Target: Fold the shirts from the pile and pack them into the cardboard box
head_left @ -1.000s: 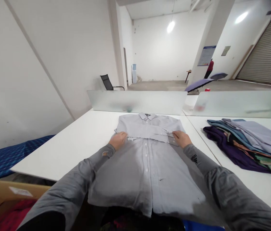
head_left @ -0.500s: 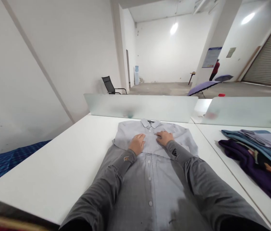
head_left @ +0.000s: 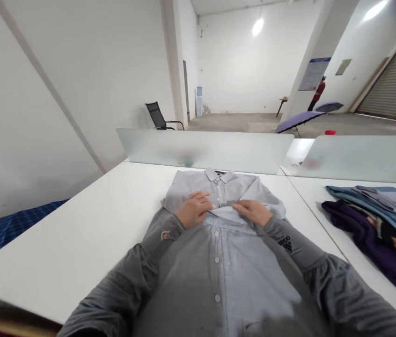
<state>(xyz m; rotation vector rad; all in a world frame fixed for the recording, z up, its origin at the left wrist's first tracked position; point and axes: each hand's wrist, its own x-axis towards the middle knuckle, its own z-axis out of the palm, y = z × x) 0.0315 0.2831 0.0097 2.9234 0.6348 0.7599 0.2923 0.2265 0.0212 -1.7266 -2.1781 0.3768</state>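
A light grey button-up shirt lies face up on the white table, collar at the far end. Its sleeves are folded across the chest. My left hand rests on the folded sleeve left of the placket, fingers curled onto the cloth. My right hand lies just right of the placket, fingertips pinching the sleeve edge at the middle. The two hands are close together below the collar. Grey sleeves cover both my forearms.
A pile of folded clothes, purple, teal and grey, lies on the table at right. Frosted glass dividers stand along the far edge. A black chair, a purple umbrella and a distant person in red are beyond.
My hands moved from the shirt's outer edges in to the middle of the chest, then drew slightly back toward me. The view shifted closer over the table.
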